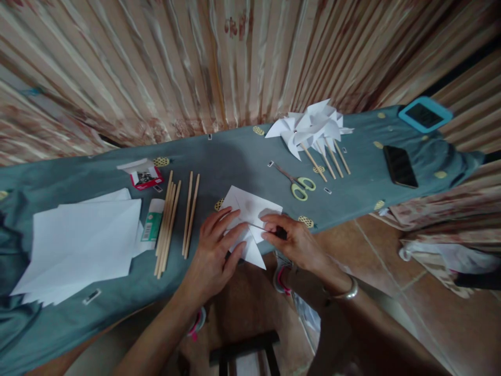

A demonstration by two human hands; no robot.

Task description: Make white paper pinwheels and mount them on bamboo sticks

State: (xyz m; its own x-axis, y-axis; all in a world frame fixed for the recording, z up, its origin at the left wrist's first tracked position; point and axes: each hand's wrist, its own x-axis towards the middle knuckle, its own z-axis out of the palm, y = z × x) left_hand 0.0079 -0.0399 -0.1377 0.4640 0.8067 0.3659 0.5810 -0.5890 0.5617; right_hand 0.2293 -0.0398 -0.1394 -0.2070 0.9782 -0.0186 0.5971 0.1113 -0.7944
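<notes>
Paper square (258,202), creased, seemingly part-cut; under both hands at the front edge of the teal cloth (235,151). Left to right: stacked white sheets (86,245), presumably still to work; smooth wooden sticks (166,230), likewise; left hand (215,243), fingers spread on the paper; right hand (291,235), pinching a slender tool (258,226), kind unclear; green-handled scissors (293,180); curl-bladed pinwheels (317,125), apparently finished.

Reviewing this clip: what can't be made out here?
All in the head view:
- Thin tool: one end is partly hidden by the right hand.
- Folded paper: partly covered by the left hand.
- Red box: contents too small and blurred to name.
- Green-labelled tube: print too small.
- Pinwheels: overlapping, hiding parts of each other.
</notes>
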